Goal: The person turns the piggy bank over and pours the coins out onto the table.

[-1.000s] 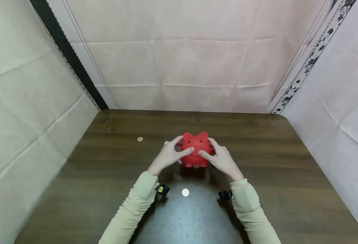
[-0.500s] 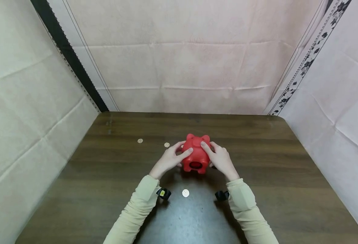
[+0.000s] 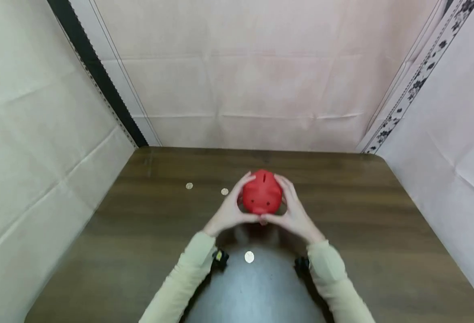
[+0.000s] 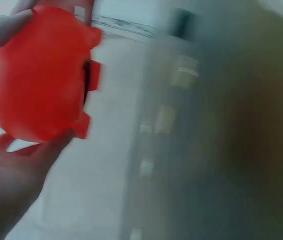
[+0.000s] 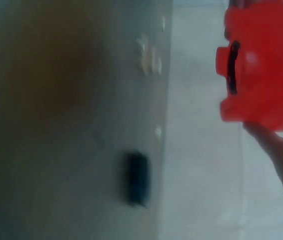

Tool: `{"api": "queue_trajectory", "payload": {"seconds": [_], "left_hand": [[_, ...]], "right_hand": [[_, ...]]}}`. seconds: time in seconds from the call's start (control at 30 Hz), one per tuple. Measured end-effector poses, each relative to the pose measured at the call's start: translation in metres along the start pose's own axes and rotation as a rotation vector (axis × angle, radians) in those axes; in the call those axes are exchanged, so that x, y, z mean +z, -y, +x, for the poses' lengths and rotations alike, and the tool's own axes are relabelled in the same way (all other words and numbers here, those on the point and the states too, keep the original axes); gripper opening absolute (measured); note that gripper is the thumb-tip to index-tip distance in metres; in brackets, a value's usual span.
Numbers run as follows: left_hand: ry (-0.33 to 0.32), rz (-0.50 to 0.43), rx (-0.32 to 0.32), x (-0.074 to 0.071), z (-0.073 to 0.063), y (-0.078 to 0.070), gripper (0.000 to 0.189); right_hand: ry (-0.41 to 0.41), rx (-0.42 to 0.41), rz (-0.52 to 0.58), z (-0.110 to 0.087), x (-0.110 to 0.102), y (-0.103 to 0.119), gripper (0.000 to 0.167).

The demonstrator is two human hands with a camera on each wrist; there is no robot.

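A red piggy bank (image 3: 263, 192) is held up over the wooden table by both hands. Its coin slot and eyes show in the head view. My left hand (image 3: 237, 204) grips its left side, and my right hand (image 3: 287, 206) grips the right, thumbs meeting at the near side. In the left wrist view the bank (image 4: 39, 75) hangs off the table, with a dark patch between its feet. The bank (image 5: 269, 70) shows the same dark patch in the right wrist view; whether it is an opening or a plug I cannot tell.
Coins lie on the brown table (image 3: 140, 233): one coin (image 3: 189, 185) far left, another coin (image 3: 224, 191) beside the left hand, a third coin (image 3: 249, 257) nearer. A blurred dark object (image 5: 138, 177) rests on the table. White cloth (image 3: 261, 89) hangs behind and at both sides.
The piggy bank has been tipped back and forth in both hands. Its underside showed half a second ago; now its top slot faces the head camera. Both hands turned with it.
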State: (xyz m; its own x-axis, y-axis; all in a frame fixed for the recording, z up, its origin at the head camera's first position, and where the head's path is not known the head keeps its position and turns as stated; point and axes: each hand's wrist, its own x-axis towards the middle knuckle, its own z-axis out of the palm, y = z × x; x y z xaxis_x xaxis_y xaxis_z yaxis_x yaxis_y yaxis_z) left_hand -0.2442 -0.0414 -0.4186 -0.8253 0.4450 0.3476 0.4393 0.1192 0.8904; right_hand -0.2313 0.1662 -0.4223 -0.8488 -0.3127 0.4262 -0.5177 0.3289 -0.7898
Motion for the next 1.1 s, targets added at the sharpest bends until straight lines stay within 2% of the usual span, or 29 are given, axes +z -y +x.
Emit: {"api": "queue_trajectory", "payload": {"seconds": [0.1, 0.2, 0.3, 0.5, 0.57, 0.93, 1.1], "left_hand": [[0.010, 0.013, -0.023, 0.006, -0.002, 0.022, 0.093], [0.006, 0.033, -0.006, 0.005, 0.003, 0.034, 0.095], [0.023, 0.076, 0.017, 0.002, 0.009, 0.028, 0.095], [0.027, 0.143, 0.039, -0.007, 0.021, -0.015, 0.096], [0.027, 0.155, 0.038, -0.008, 0.023, -0.019, 0.096], [0.049, 0.145, 0.003, 0.001, 0.020, 0.003, 0.097], [0.038, 0.100, 0.001, 0.006, 0.022, 0.012, 0.093]], "right_hand": [[0.038, 0.043, 0.030, -0.007, 0.007, -0.019, 0.103], [0.039, 0.054, 0.055, -0.005, 0.007, -0.035, 0.107], [0.061, 0.039, 0.041, -0.001, 0.000, -0.036, 0.109], [0.053, -0.008, 0.000, 0.012, -0.021, -0.003, 0.111], [0.055, -0.003, 0.002, 0.014, -0.024, 0.000, 0.111], [0.083, 0.073, 0.010, 0.006, -0.026, -0.020, 0.110], [0.080, 0.055, -0.022, 0.004, -0.031, -0.026, 0.108]]}}
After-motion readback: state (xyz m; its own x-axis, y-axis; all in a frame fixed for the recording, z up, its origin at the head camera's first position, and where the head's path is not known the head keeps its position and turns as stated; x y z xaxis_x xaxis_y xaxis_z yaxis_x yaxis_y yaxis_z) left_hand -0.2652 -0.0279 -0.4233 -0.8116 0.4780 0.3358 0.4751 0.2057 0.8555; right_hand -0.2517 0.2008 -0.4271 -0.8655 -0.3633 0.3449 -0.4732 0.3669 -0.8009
